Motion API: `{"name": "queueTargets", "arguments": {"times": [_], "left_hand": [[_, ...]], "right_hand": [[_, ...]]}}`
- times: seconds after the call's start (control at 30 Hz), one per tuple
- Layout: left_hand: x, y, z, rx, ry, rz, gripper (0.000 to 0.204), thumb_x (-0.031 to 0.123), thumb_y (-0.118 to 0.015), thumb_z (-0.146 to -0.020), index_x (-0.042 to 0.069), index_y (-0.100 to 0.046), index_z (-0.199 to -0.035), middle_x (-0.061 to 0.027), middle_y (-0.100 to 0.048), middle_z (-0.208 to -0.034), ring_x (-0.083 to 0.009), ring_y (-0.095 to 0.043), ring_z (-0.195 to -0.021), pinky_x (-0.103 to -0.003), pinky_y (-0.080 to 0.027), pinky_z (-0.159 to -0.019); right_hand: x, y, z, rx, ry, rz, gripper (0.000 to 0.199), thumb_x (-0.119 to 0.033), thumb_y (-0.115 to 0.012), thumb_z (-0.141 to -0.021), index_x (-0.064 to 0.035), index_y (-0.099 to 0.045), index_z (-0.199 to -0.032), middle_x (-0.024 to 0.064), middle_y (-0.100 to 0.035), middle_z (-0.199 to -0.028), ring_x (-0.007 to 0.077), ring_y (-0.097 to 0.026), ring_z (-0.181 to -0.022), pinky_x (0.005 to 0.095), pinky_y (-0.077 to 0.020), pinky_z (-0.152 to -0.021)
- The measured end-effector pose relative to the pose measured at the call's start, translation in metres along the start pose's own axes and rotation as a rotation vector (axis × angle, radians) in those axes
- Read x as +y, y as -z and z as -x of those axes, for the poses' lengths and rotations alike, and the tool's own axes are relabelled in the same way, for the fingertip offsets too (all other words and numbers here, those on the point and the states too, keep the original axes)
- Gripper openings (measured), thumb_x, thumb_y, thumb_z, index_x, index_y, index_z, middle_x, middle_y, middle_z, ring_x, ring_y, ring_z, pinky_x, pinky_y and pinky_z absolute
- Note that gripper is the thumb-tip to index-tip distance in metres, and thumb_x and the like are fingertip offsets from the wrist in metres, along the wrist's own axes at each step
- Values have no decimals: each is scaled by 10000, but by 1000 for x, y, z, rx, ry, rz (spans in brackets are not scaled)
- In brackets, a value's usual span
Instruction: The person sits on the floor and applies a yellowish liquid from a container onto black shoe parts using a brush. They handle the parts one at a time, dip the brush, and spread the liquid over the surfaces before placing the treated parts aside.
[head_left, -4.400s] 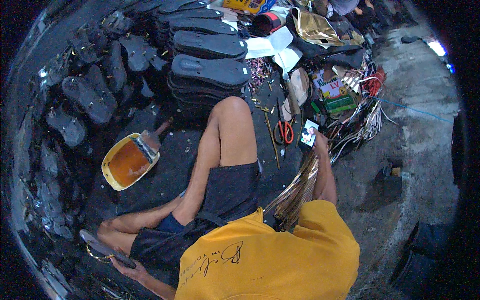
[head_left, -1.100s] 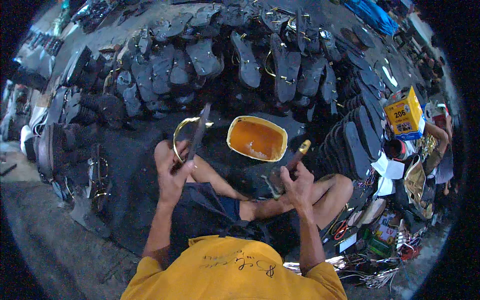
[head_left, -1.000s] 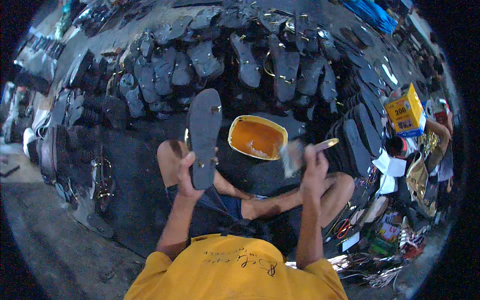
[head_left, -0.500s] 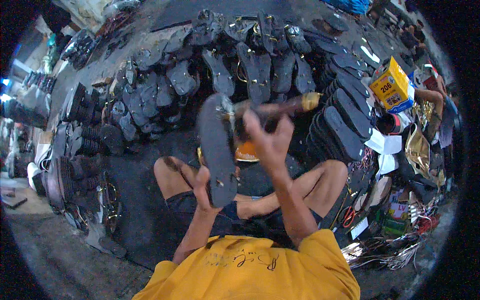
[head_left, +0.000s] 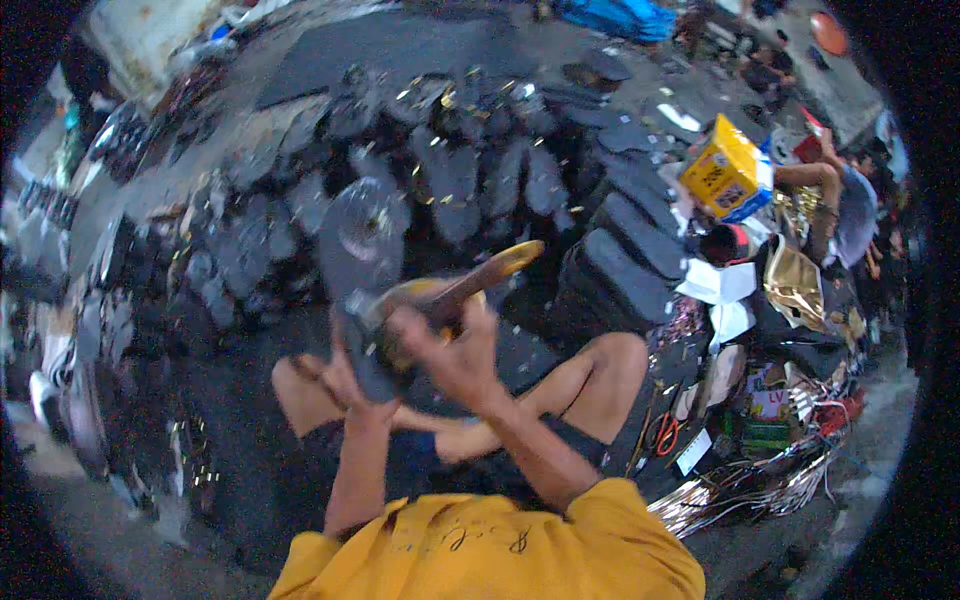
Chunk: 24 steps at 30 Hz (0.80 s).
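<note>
Gripping a wooden brush handle (head_left: 478,282), the right hand (head_left: 452,352) is closing its fingers around the lower end while the shaft is slanting up and to the right past the knuckles. The left hand (head_left: 352,368) is holding a dark shoe sole (head_left: 358,262) by its lower edge, the sole rising above the fingers and standing just left of the brush. Both hands are meeting over the crossed legs, with rows of dark soles (head_left: 480,175) lying on the floor beyond and a yellow box (head_left: 727,170) sitting well apart to the right.

yellow box (head_left: 727,170), orange-handled scissors (head_left: 664,434), stacked soles (head_left: 628,270).
</note>
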<state>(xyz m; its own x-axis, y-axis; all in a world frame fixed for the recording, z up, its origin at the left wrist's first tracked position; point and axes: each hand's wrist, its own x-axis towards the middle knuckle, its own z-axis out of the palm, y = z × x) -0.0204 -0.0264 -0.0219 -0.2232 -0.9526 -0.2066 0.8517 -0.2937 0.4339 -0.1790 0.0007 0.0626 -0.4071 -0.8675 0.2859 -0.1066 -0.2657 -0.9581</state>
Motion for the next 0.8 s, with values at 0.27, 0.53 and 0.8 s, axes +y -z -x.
{"name": "queueTargets", "arguments": {"times": [0.27,0.53,0.8], "left_hand": [[-11,-6,24,-113,-53,13,500,440,-383,-1063,80,-576,-1350,-118,-680,-1228,-269,-671,-1098,-446,-547,-992],[-8,-19,13,-87,-64,11,508,440,-379,-1071,78,-572,-1371,-92,-683,-1245,-238,-651,-1155,-412,-515,-1043],[127,-69,-20,-65,-536,-153,472,326,-668,-945,29,-554,-1295,-212,-638,-1217,-345,-623,-1047,-467,-526,-897]], "right_hand": [[-15,-10,2,-65,54,36,251,-250,-842,-827,-44,-742,-931,99,-742,-831,227,-722,-733,350,-569,-712],[-5,15,-24,251,25,165,227,-126,-829,-838,-6,-700,-981,65,-731,-915,135,-669,-816,295,-541,-785],[7,89,11,413,-276,204,435,-311,-802,-879,-17,-669,-1169,117,-712,-1053,219,-676,-953,334,-532,-878]]}}
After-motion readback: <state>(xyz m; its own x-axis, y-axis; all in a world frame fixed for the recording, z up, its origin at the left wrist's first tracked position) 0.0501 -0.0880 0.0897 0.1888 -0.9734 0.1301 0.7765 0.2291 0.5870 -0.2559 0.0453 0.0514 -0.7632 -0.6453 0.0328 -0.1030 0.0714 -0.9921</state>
